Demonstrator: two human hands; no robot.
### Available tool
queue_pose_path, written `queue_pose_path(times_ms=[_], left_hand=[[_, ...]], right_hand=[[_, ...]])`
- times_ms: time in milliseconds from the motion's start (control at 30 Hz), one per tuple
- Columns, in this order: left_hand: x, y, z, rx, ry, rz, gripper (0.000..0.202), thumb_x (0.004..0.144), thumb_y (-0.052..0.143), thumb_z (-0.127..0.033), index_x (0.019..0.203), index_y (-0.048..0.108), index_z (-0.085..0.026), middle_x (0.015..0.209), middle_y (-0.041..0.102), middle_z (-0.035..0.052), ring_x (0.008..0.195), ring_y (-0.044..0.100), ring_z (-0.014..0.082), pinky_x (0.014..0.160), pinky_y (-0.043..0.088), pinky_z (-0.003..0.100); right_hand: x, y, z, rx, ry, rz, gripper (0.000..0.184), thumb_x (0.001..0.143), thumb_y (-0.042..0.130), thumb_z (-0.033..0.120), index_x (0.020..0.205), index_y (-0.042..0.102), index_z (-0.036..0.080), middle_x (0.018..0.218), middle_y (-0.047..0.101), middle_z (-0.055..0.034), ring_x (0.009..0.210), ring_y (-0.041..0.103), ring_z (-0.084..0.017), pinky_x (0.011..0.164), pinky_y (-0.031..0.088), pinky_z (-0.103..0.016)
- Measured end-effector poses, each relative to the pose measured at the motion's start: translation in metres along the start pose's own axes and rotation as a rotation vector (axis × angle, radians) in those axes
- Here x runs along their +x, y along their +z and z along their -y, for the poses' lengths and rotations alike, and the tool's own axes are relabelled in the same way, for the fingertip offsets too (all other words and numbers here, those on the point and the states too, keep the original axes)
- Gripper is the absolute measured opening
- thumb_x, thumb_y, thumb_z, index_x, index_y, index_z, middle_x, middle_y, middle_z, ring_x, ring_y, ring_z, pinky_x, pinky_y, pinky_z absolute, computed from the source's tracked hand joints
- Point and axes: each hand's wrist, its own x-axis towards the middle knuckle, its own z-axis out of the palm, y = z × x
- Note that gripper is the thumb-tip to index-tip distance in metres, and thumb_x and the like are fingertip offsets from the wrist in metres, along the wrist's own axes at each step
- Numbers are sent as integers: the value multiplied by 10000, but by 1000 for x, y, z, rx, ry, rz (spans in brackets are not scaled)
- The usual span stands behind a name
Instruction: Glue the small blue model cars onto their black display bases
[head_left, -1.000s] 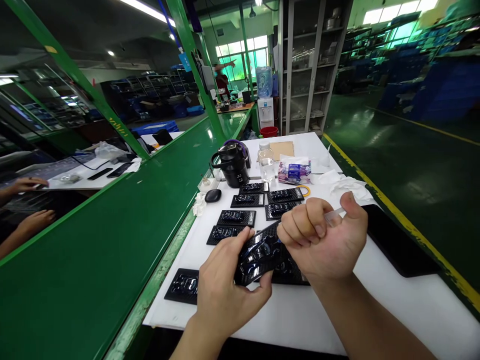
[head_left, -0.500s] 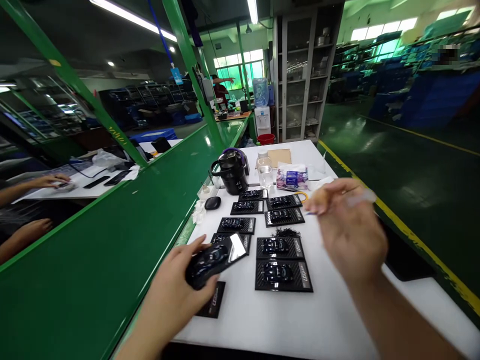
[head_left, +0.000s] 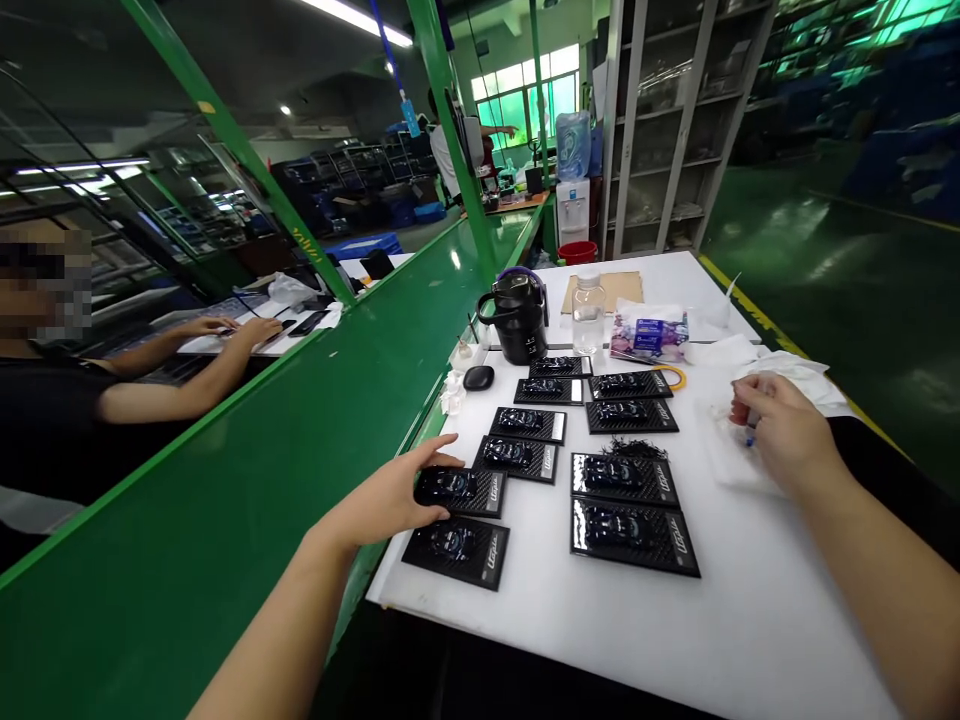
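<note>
Lowered, left hand (head_left: 394,495) touches black card (head_left: 459,490).

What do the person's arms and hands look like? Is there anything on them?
Both arms are bare, with no sleeves showing. The left hand and right hand wear no gloves. No watch, ring or wristband can be seen on either one.

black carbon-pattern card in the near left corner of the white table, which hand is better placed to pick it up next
Probably left. The left hand rests on the neighbouring card just behind the black carbon-pattern card, while the right hand is across the white table.
</note>
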Motion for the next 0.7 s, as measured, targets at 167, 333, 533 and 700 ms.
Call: queue_pose_path(times_ms=[167,333,533,700], left_hand=[[1,2,6,-23,17,5,869,754,728,-265,1509,305,-338,1369,602,29,1315,520,264,1167,359,439],[7,5,5,21,28,47,882,784,703,-299,1535,245,-360,1393,590,15,1333,511,273,1179,343,459],[6,-2,11,103,33,45,719,856,621,-404,1513,338,-328,1516,472,28,1390,453,312,1154,393,462],[-33,-2,33,192,-34,-17,940,762,733,-457,1548,221,-396,1593,345,-12,1327,522,354,1012,540,395]], right_hand=[[-22,-11,17,-68,-224,-310,544,778,711,403,1221,469,203,1282,504,-173,1157,541,-328,918,483,-426],[-50,-15,52,-482,-724,-148,127,894,533,290,987,554,207,1030,579,-159,1066,550,-339,938,449,-476],[-35,12,59,-872,-518,688,203,688,559,33,737,621,220,769,665,-25,725,619,-200,592,402,-273],[-30,19,52,-968,-389,738,155,752,544,64,754,615,202,809,680,-40,718,606,-191,554,323,-269]])
